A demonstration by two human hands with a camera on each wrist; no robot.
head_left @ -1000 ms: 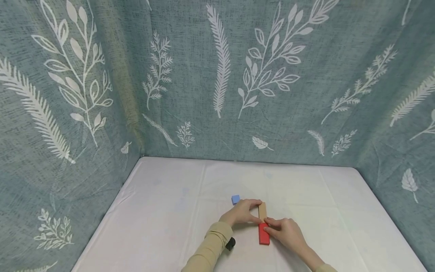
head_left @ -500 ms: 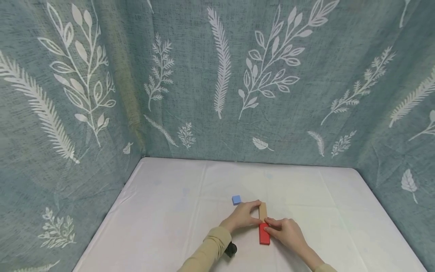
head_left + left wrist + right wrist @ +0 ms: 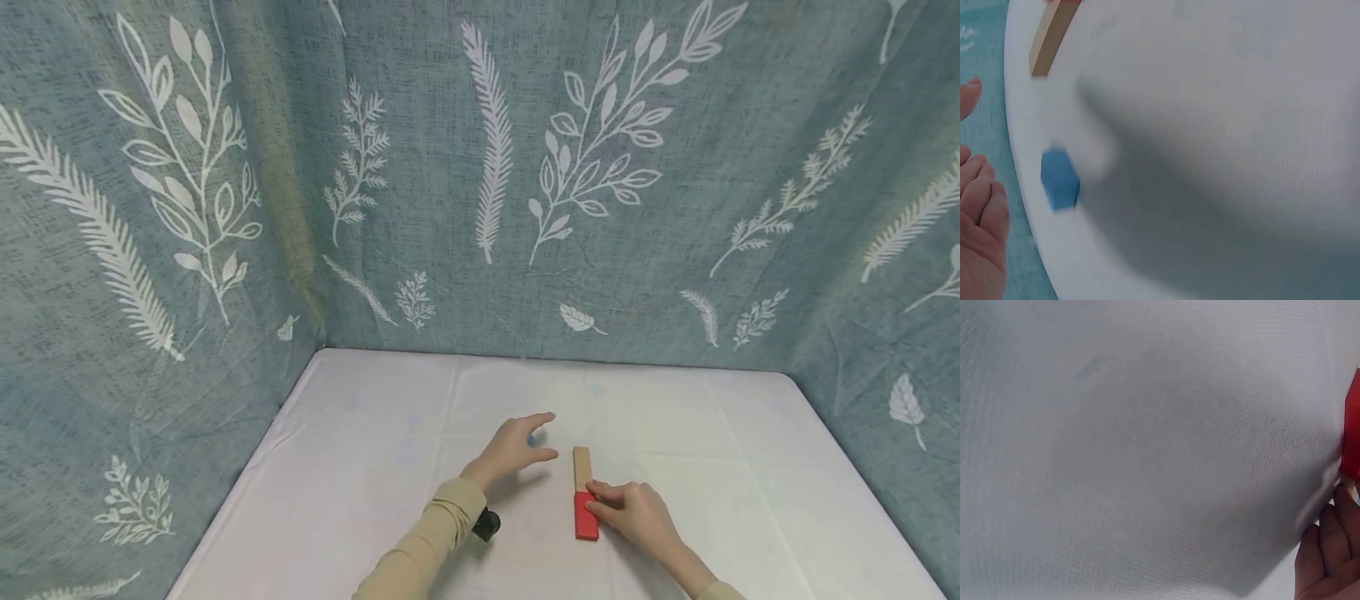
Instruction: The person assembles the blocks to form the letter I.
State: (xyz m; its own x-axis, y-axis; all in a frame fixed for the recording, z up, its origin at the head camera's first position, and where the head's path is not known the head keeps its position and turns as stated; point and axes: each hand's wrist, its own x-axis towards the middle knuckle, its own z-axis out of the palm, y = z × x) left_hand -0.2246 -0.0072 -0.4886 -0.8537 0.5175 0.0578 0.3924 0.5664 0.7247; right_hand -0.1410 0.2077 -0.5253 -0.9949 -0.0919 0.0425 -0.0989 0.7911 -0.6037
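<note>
A long red block [image 3: 587,517] lies on the white-covered table, end to end with a plain wooden block [image 3: 582,468]. My right hand [image 3: 636,515] holds the red block near the joint between the two, thumb and fingers at its upper right side. In the right wrist view, curled fingers [image 3: 1329,547] lie at the end of the red block [image 3: 1352,431]. My left hand [image 3: 512,450] is off the blocks, thumb and fingers spread apart. Behind it a blue block [image 3: 531,439] shows only in part; the left wrist view shows the blue block [image 3: 1060,179] whole, apart from the hand.
A white cloth [image 3: 390,467] covers the table. Green-blue curtains with white leaf patterns [image 3: 420,167] stand along its back and sides. A small black device [image 3: 487,525] sits by the left wrist.
My left hand has let go of the wooden block and moved left and away, to in front of the blue block. My right hand has stayed at the red block.
</note>
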